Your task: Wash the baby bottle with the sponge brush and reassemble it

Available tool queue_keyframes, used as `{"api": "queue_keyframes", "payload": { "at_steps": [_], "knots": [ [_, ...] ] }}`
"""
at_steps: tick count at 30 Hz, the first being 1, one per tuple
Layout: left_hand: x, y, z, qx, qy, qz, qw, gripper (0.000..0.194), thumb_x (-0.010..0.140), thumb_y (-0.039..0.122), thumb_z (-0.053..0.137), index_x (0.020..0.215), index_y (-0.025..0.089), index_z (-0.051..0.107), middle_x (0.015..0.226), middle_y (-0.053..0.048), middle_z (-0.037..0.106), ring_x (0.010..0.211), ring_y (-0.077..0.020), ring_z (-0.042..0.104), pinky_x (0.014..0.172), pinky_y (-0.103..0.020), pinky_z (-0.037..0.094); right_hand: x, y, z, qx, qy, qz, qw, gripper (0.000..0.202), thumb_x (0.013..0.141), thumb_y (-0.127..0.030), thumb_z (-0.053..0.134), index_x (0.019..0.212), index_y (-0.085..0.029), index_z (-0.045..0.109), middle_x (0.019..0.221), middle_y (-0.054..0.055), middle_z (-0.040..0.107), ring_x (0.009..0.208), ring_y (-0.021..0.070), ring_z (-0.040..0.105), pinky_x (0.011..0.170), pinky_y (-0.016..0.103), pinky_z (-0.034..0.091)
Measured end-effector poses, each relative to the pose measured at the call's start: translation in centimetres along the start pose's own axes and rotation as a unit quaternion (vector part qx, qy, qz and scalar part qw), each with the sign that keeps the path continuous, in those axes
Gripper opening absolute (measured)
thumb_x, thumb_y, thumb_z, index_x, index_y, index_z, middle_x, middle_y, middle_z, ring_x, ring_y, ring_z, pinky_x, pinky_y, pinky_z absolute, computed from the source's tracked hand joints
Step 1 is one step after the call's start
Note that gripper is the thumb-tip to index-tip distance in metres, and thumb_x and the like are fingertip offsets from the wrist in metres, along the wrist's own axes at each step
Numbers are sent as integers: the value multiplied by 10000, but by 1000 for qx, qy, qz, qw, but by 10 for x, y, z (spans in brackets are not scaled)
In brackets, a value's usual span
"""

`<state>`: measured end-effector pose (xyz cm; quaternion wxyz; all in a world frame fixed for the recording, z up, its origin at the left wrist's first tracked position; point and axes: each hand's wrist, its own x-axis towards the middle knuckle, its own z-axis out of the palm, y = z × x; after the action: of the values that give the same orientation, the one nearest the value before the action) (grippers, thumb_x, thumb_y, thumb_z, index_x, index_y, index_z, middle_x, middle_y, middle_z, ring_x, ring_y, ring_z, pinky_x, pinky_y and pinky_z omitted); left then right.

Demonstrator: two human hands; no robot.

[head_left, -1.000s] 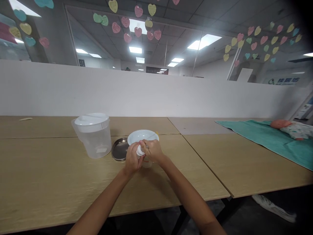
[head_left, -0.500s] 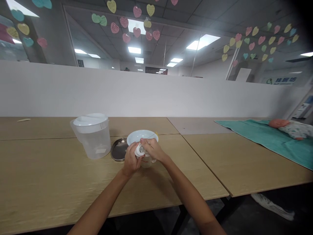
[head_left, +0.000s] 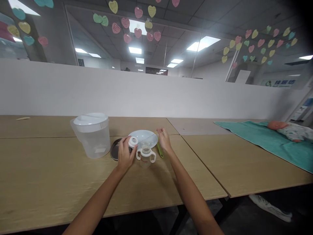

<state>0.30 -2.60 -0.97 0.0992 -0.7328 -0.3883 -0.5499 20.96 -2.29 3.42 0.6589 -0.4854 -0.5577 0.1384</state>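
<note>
My left hand is closed around a white bottle collar with a round opening, held up just left of the bottle. A clear baby bottle with two white side handles stands upright and uncapped on the table between my hands. My right hand has its fingers pinched together at the right rim of a white bowl; what they hold, if anything, is too small to make out. A thin rod lies across the bowl toward these fingertips. Beside the right hand is a green handle.
A clear pitcher with a white lid stands at the left. A round metal tray sits partly behind my left hand. At the far right, a doll lies on a green towel. A white wall rises behind the table.
My hands have come apart. The left moved slightly left with the white collar, and the right went right and up to the bowl's rim, leaving the bottle and green handle in sight.
</note>
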Motion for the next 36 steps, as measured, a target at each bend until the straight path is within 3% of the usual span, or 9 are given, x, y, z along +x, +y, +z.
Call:
{"api": "queue_keyframes", "payload": {
  "at_steps": [3,6,10,16,24,28,32,36],
  "knots": [
    [1,-12,4,35,-24,-30,999,481,847,422,466,1250,161,436,1162,-136,522,1095,-278,475,938,-430,366,-2,25,5,-85,15,69,994,365,804,-556,424,851,-201,500,754,13,570,707,157,517,616,237,371],
    [0,-23,9,53,-45,-42,997,483,839,461,459,1214,156,457,1151,-124,557,1073,-281,487,934,-421,350,-5,41,12,-161,-20,74,984,326,784,-525,484,832,-203,470,753,17,565,693,169,519,607,251,357],
    [-2,-29,12,79,-81,-67,991,450,831,497,442,1121,160,513,1118,-108,588,1081,-272,489,942,-402,332,-6,48,17,-234,-23,42,971,307,725,-448,592,868,-201,479,818,18,575,721,173,529,622,259,366],
    [-4,-26,13,144,-112,-80,980,400,847,483,417,1048,191,603,1216,-113,542,1221,-281,374,1013,-445,239,-7,53,20,-268,-37,-20,963,206,718,-374,644,802,-200,574,881,38,611,870,201,537,741,289,391],
    [-3,-23,16,173,-129,-129,968,360,846,491,421,985,263,661,1268,-107,489,1253,-304,311,1001,-561,173,-9,56,23,-301,-65,-92,947,267,861,-356,488,775,-209,693,888,74,621,891,208,508,830,331,372],
    [0,-23,19,173,-127,-143,966,337,834,474,443,986,276,670,1301,-117,443,1258,-321,296,992,-581,177,-11,60,25,-336,-76,-103,933,202,812,-239,529,729,-214,712,986,73,612,943,215,482,859,345,349],
    [5,-20,13,167,-84,-131,974,368,829,438,454,1086,241,627,1337,-146,385,1245,-327,311,997,-559,196,-12,60,23,-329,-65,-82,939,178,788,-205,538,758,-210,713,1007,80,608,960,219,490,860,345,354],
    [17,-17,-11,158,63,-151,974,486,815,389,468,1244,162,487,1396,-173,283,1270,-336,273,1023,-545,166,-9,55,20,-252,-39,-72,964,223,831,-233,485,742,-190,685,868,71,636,886,205,534,822,326,378]
  ]
}}
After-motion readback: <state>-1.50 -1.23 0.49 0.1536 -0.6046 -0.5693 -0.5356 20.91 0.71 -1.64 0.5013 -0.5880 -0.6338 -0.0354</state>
